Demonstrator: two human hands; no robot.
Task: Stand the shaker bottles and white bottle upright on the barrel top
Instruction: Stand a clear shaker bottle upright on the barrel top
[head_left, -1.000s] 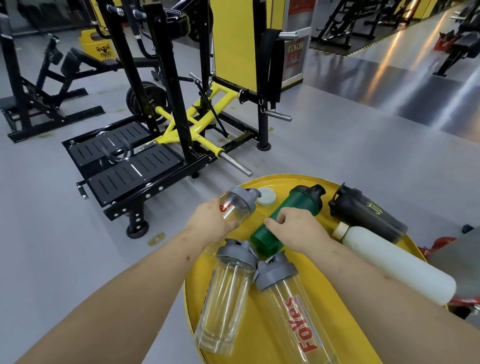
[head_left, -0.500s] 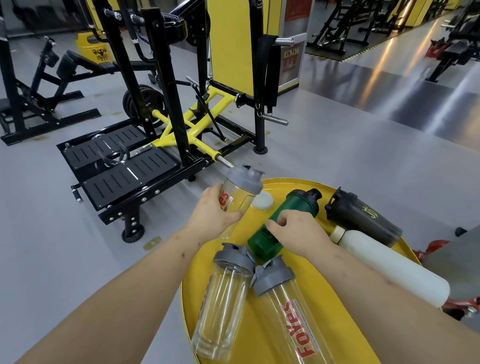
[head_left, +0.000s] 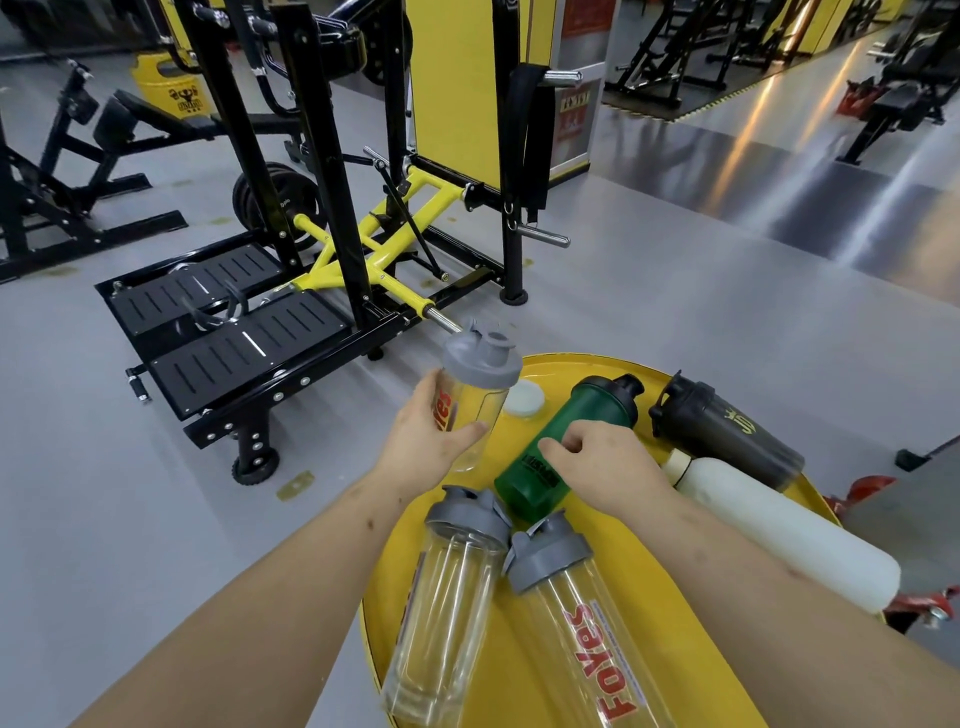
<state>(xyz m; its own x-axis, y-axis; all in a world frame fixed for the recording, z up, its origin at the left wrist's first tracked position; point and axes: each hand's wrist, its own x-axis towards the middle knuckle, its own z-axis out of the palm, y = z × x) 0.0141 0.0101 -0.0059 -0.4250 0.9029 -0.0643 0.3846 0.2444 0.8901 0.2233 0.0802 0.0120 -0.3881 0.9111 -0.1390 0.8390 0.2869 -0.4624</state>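
Note:
My left hand (head_left: 426, 441) grips a clear shaker with a grey lid (head_left: 475, 387), held nearly upright at the far left edge of the yellow barrel top (head_left: 644, 587). My right hand (head_left: 608, 462) rests on a green shaker (head_left: 576, 431) lying on its side, fingers curled over its body. Two more clear shakers lie flat near me, a plain one (head_left: 447, 603) and one with red lettering (head_left: 587, 629). A black shaker (head_left: 722, 431) and the white bottle (head_left: 779, 525) lie on their sides at the right.
A small white round cap (head_left: 524, 397) lies on the barrel top by the held shaker. A black and yellow gym machine (head_left: 322, 249) stands on the grey floor beyond the barrel. Red metal parts (head_left: 867, 488) show past the barrel's right rim.
My left hand has lifted and tipped the clear shaker from lying flat to nearly upright. My right hand stays on the green shaker.

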